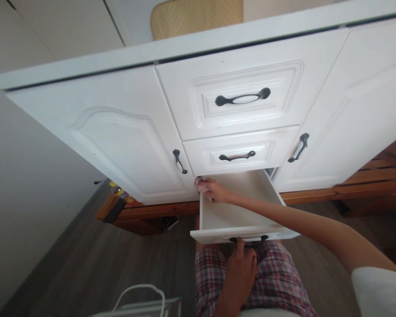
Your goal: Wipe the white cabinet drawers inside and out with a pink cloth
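Observation:
A white drawer [218, 237], the lowest of the stack, is pulled out of the cabinet above my lap. My left hand [240, 266] is at its front, fingers curled at the dark drawer handle [251, 240] with a pale middle. My right arm reaches across the drawer from the right. In my right hand [217, 190] is a pinkish-white cloth [202, 185], bunched and pressed at the drawer's left side wall near the cabinet front. The fingertips are partly hidden by the cloth. The drawer's visible inside is bare and white.
Two shut drawers, an upper drawer [246, 79] and a middle drawer [237, 157], sit above. A left cabinet door [119, 145] and right door [336, 119] flank them. A yellow-labelled bottle [122, 193] stands at the lower left. A woven mat [198, 17] lies on the countertop.

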Demonstrator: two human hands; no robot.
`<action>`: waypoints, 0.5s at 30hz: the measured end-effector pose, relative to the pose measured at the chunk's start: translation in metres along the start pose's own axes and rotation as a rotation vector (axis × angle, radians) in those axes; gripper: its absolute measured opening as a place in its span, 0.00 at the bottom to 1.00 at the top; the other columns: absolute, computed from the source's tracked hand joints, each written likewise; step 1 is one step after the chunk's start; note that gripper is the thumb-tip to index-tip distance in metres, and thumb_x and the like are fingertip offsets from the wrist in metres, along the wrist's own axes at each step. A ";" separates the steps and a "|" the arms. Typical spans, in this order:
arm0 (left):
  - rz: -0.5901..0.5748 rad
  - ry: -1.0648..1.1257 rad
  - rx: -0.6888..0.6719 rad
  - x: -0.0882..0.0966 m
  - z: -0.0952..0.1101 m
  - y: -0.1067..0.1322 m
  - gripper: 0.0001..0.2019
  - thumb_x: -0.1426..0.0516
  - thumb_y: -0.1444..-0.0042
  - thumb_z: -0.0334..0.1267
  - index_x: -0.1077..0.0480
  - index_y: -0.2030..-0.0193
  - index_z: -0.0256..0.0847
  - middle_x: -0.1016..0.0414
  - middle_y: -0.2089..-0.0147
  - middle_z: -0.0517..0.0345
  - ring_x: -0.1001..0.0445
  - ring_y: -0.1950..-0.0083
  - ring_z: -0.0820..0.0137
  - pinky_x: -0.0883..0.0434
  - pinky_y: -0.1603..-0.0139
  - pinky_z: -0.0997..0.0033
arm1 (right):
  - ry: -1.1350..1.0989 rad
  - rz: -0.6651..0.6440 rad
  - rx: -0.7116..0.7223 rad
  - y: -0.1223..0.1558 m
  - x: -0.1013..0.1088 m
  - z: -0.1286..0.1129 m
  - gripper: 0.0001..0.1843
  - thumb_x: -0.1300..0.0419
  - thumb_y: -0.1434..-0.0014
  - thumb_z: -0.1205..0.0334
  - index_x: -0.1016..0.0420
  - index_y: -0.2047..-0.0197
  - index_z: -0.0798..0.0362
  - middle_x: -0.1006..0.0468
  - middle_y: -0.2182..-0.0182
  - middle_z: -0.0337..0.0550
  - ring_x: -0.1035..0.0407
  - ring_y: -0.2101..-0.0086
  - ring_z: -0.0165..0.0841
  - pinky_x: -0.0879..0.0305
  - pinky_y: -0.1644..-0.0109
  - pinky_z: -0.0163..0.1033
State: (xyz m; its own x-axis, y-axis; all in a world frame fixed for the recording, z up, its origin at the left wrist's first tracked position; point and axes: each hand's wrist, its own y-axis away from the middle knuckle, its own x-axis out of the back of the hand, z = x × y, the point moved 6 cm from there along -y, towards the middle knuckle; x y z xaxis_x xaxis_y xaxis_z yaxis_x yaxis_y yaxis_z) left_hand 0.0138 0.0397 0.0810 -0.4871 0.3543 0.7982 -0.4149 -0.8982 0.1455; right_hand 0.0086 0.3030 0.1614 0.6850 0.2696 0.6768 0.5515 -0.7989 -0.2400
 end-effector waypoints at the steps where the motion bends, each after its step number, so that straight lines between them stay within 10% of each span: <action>1: 0.000 -0.004 -0.005 0.000 0.000 0.000 0.09 0.45 0.26 0.31 0.25 0.49 0.49 0.32 0.34 0.55 0.19 0.44 0.64 0.22 0.37 0.62 | -0.006 -0.083 0.076 0.010 -0.005 -0.011 0.31 0.39 0.42 0.76 0.17 0.37 0.50 0.19 0.40 0.50 0.26 0.40 0.43 0.33 0.31 0.47; 5: 0.004 -0.013 -0.015 0.000 0.001 0.000 0.10 0.46 0.26 0.30 0.25 0.50 0.48 0.31 0.34 0.54 0.19 0.45 0.63 0.22 0.37 0.60 | -0.100 -0.486 0.429 0.055 -0.031 -0.060 0.36 0.42 0.41 0.77 0.20 0.31 0.48 0.22 0.34 0.51 0.30 0.34 0.43 0.38 0.27 0.49; 10: 0.030 0.028 0.003 -0.001 0.002 0.002 0.10 0.46 0.26 0.30 0.25 0.51 0.49 0.31 0.33 0.54 0.19 0.43 0.63 0.22 0.36 0.59 | -0.241 -0.772 0.422 0.066 -0.027 -0.054 0.38 0.39 0.44 0.74 0.19 0.31 0.52 0.19 0.37 0.51 0.23 0.42 0.42 0.29 0.36 0.41; 15: 0.050 0.042 0.015 0.001 0.003 0.002 0.10 0.46 0.25 0.31 0.24 0.50 0.49 0.30 0.33 0.54 0.19 0.43 0.63 0.22 0.35 0.60 | 0.067 -0.251 0.205 0.020 0.032 0.004 0.32 0.45 0.42 0.76 0.14 0.39 0.52 0.17 0.41 0.52 0.24 0.41 0.43 0.33 0.29 0.50</action>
State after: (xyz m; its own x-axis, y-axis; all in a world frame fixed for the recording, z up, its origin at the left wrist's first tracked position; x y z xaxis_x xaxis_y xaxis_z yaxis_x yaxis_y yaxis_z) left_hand 0.0153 0.0372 0.0839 -0.5390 0.3195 0.7794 -0.3780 -0.9186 0.1151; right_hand 0.0436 0.2982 0.1753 0.4863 0.4027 0.7755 0.7881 -0.5855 -0.1902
